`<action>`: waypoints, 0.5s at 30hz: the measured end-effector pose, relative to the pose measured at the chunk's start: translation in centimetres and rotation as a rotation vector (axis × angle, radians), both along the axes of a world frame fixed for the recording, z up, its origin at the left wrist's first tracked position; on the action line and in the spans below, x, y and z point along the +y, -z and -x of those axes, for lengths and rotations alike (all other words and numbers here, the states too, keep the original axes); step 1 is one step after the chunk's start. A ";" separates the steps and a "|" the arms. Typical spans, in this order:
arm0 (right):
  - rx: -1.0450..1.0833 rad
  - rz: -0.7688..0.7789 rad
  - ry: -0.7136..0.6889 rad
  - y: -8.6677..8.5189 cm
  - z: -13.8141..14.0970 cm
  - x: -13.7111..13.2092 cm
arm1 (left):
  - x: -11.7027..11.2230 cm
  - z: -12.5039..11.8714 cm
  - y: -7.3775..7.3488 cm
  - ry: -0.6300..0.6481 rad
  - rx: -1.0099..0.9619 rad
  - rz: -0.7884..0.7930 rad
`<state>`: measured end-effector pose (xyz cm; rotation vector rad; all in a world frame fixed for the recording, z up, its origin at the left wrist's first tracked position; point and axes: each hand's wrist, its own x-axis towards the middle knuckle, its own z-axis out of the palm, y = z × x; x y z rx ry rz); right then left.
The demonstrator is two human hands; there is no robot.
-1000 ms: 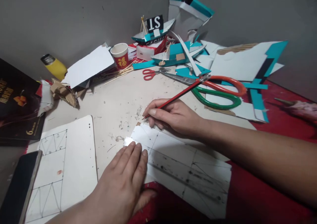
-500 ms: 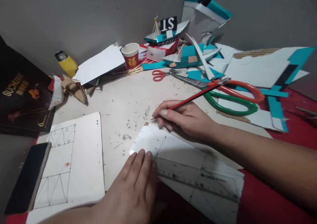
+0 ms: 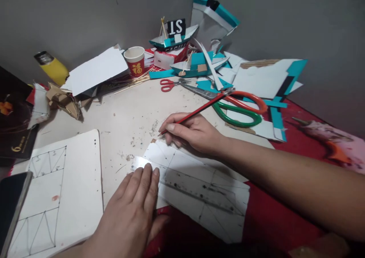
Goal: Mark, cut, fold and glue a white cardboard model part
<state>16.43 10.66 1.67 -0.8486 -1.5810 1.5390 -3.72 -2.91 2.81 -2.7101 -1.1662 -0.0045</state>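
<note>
My left hand (image 3: 131,204) lies flat with fingers stretched out, pressing on the left end of a clear ruler (image 3: 196,189). Beneath the ruler is a white card (image 3: 185,159) marked with pencil lines and dots. The ruler's bright left end juts past the card's left edge. In my right hand (image 3: 191,132) is a red and black pencil (image 3: 199,109), gripped between thumb and fingers and slanting up to the right. Its tip is close to the card's upper left corner, near a small brown patch; whether it touches cannot be seen.
An open notebook (image 3: 82,182) with a truss-like drawing lies left, beside a dark phone (image 3: 11,208). Large scissors (image 3: 236,111) and small red scissors (image 3: 168,84) lie beyond my right hand. A paper cup (image 3: 134,62), model boats (image 3: 173,39) and cardboard scraps (image 3: 265,79) line the back.
The view has turned right, so everything sits further left. More of the ruler's left end shows past my left fingertips. My right hand keeps its hold on the pencil near the same corner.
</note>
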 end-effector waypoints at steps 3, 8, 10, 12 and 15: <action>-0.006 -0.002 -0.006 -0.3 -0.1 0.1 | 0.3 0.2 0.2 0.008 0.007 -0.003; -0.024 -0.008 -0.012 -0.4 -0.2 0.1 | 0.4 0.2 0.1 0.025 0.014 -0.022; -0.025 -0.005 -0.012 -0.4 -0.2 0.1 | 0.5 0.1 0.0 0.026 0.018 -0.031; -0.025 -0.006 -0.012 -0.3 -0.2 0.2 | 0.5 0.0 0.0 0.033 0.022 -0.033; -0.035 -0.012 -0.011 -0.3 -0.2 0.2 | 0.6 0.0 0.1 0.033 0.022 -0.031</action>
